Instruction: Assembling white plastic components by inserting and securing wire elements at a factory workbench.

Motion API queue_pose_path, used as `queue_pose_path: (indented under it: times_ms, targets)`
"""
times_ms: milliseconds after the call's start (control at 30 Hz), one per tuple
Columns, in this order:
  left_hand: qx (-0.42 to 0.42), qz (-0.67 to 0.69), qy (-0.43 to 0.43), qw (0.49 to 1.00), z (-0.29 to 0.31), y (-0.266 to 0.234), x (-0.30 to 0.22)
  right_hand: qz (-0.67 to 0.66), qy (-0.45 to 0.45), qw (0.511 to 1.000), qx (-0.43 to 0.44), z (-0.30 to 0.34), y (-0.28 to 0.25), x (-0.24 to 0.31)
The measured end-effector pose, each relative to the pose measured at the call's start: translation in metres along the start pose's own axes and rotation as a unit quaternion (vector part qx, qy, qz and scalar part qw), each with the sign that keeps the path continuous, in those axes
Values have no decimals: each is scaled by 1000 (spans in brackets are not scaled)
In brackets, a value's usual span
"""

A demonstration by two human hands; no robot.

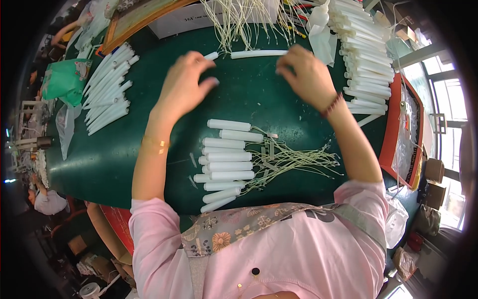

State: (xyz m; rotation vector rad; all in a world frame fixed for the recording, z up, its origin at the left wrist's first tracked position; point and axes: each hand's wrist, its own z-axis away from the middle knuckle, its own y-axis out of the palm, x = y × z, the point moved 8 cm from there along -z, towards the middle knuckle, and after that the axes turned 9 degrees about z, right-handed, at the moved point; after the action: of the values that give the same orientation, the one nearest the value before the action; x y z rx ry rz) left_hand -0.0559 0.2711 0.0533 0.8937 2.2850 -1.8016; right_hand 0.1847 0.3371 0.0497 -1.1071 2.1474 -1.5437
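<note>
Here at the far side of the dark-green, smooth bench (249,94), the left hand (189,82) curls beside a partly hidden white tube (211,56), the right (306,74) at one end of a long, slim white tube (259,54); thumbs stand apart, but whether the fingers grip, one cannot tell. It looks like tube-gathering; next seemingly calls for a sure pinch, clear of the thin, pale wires (244,22).

Green tabletop (244,92) open mid-ctr; wired tubes (230,157) block nr side, tube stack (366,62) R, wire bunch (241,21) far.
</note>
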Motion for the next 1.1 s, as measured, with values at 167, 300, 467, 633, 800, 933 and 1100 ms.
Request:
queue_pose_path:
  times_ms: [167,300,467,633,800,933,1100]
  targets:
    - [232,234,-46,943,46,40,-53,-122,-3,956,268,79,8,71]
    - [237,212,-60,946,37,48,-57,-224,16,956,190,79,16,71]
    - [192,191,-4,963,41,44,-62,-479,249,793,283,82,47,37]
    - [94,156,-74,981,34,-11,-45,-553,273,726,305,83,28,40]
    - [109,34,-138,984,41,-16,-8,-462,209,797,329,88,35,25]
    - [124,170,4,977,31,16,-58,-385,149,883,222,77,13,32]
    - [138,213,83,964,19,64,-77,-249,143,901,324,88,3,17]
